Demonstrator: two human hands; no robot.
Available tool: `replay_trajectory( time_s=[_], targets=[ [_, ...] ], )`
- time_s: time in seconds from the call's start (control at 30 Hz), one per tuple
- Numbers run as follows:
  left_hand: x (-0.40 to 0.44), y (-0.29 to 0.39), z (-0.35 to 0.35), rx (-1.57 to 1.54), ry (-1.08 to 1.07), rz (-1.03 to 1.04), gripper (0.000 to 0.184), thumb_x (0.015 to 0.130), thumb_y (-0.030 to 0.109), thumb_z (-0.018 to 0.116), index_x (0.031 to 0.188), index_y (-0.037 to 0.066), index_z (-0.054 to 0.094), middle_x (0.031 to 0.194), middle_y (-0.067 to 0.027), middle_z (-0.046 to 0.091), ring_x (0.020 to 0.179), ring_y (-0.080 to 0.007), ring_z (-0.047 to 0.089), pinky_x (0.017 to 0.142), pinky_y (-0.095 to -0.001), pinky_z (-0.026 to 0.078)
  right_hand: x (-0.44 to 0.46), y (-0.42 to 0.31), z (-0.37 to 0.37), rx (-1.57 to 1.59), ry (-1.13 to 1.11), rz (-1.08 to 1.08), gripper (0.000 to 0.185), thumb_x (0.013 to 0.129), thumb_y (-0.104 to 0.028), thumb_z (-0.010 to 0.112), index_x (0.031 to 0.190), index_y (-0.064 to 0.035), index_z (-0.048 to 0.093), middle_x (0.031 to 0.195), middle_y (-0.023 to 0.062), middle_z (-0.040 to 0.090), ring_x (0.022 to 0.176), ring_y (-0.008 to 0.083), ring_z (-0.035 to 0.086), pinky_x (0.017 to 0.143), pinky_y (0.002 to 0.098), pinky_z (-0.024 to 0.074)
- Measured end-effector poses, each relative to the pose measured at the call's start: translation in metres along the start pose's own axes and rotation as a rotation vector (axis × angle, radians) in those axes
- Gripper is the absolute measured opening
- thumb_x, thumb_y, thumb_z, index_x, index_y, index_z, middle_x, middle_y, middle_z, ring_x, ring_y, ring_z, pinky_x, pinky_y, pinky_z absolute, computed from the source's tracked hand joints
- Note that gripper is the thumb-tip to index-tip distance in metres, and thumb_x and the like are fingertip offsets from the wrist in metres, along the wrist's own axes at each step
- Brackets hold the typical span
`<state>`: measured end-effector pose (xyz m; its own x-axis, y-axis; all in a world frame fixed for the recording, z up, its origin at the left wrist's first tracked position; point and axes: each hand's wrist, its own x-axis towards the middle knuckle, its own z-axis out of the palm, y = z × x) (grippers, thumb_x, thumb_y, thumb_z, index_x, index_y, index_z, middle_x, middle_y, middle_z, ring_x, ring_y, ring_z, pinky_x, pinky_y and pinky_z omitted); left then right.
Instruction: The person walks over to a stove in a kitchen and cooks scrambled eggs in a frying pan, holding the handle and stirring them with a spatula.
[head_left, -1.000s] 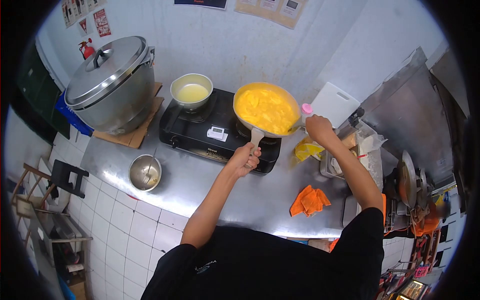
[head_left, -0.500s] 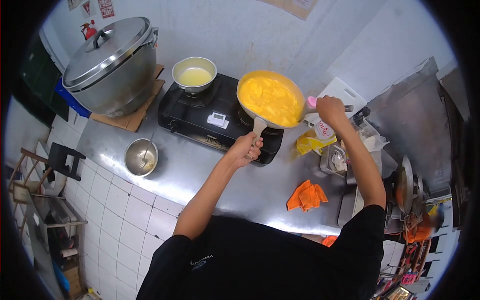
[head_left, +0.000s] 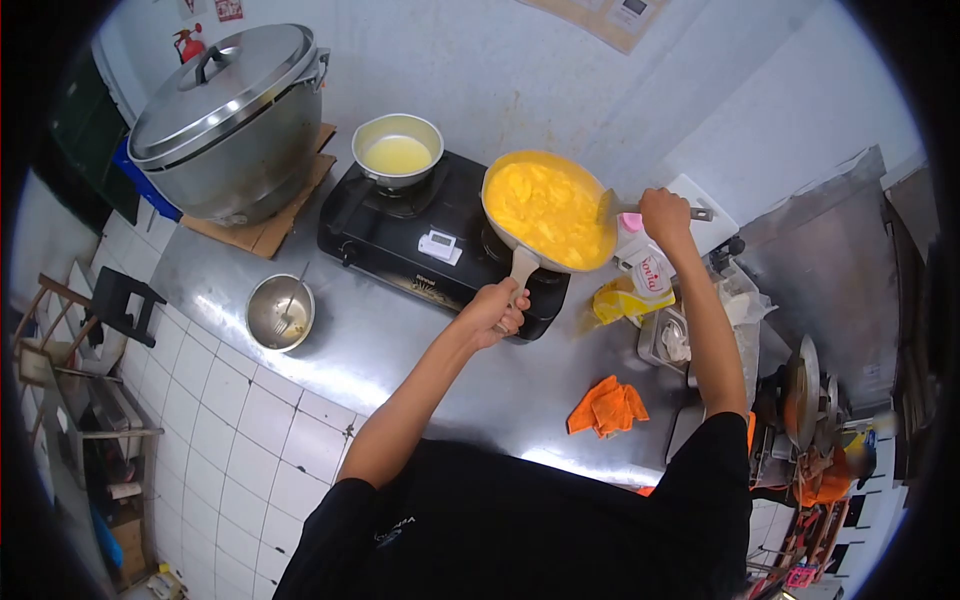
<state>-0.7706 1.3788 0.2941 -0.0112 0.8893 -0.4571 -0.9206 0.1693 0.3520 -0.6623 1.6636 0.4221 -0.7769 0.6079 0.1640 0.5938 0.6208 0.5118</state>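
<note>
My left hand [head_left: 497,312] is closed around the beige handle [head_left: 524,268] of a frying pan [head_left: 508,236] on the right burner of the gas stove. Soft yellow scrambled eggs [head_left: 550,205] fill the pan, partly set in folds, with runny parts between. My right hand [head_left: 664,217] grips a spatula [head_left: 609,207], its dark handle end sticking out to the right. The spatula's blade is at the pan's right edge, touching the eggs. On the left burner stands a smaller pot [head_left: 398,180] holding pale yellow liquid.
The black two-burner stove [head_left: 385,248] carries a small white timer [head_left: 440,247]. A large lidded metal pot [head_left: 240,150] stands at left, a metal bowl with a fork [head_left: 281,312] near the front edge. An orange cloth [head_left: 608,407], yellow packet [head_left: 622,300] and metal containers [head_left: 660,340] lie right.
The spatula's blade has shifted along the pan's right rim, from lower to higher. My left hand keeps its hold on the handle. The whole view has shifted slightly.
</note>
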Motion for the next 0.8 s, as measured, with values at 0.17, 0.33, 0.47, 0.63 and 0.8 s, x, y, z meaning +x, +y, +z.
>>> replay_trajectory(
  time_s=[0.17,0.33,0.47,0.63,0.8],
  targets=[
    [0.0,0.001,0.003,0.024,0.018,-0.008,0.019,0.092,0.016,0.04,0.1,0.0,0.044,0.071,-0.003,0.046,0.045,-0.0059,0.029,0.036,-0.0196,0.022,0.012,0.0,0.046,0.072,-0.012,0.057,0.013,0.08,-0.017,0.055,0.083,-0.0091,0.065,0.086,0.0124,0.066,0.08,0.0309,0.066,0.067,0.044,0.05],
    [0.0,0.001,0.003,0.028,0.014,-0.005,0.018,0.091,0.016,0.04,0.1,0.001,0.044,0.072,-0.0034,0.045,0.046,-0.0056,0.029,0.036,-0.0192,0.022,0.066,-0.01,0.097,0.1,0.114,0.033,0.017,0.084,-0.019,0.05,0.082,-0.0096,0.064,0.083,0.012,0.066,0.079,0.0316,0.065,0.068,0.0482,0.0481],
    [0.001,0.0,0.002,0.021,0.027,-0.025,0.018,0.091,0.017,0.04,0.099,0.001,0.044,0.072,-0.0033,0.045,0.046,-0.0054,0.029,0.036,-0.0192,0.022,0.085,-0.013,0.095,0.122,0.096,-0.033,0.019,0.085,-0.018,0.05,0.089,-0.0157,0.068,0.084,0.0102,0.066,0.082,0.0294,0.064,0.074,0.0473,0.0458],
    [0.002,-0.001,0.0,0.019,0.032,-0.025,0.019,0.091,0.017,0.04,0.101,0.001,0.043,0.072,-0.0026,0.045,0.046,-0.0053,0.029,0.036,-0.0189,0.022,0.096,0.016,0.105,0.086,0.094,-0.021,0.02,0.084,-0.017,0.053,0.094,-0.0219,0.07,0.084,0.0074,0.066,0.085,0.0284,0.063,0.076,0.0466,0.0441],
    [0.0,0.0,0.002,0.055,0.033,-0.022,0.019,0.092,0.019,0.039,0.101,0.002,0.043,0.072,-0.0016,0.045,0.047,-0.0045,0.029,0.037,-0.0178,0.022,0.104,-0.016,0.109,0.198,0.125,-0.172,0.019,0.082,-0.015,0.059,0.096,-0.0215,0.069,0.084,0.0078,0.065,0.086,0.028,0.061,0.075,0.0468,0.0425]
  ],
)
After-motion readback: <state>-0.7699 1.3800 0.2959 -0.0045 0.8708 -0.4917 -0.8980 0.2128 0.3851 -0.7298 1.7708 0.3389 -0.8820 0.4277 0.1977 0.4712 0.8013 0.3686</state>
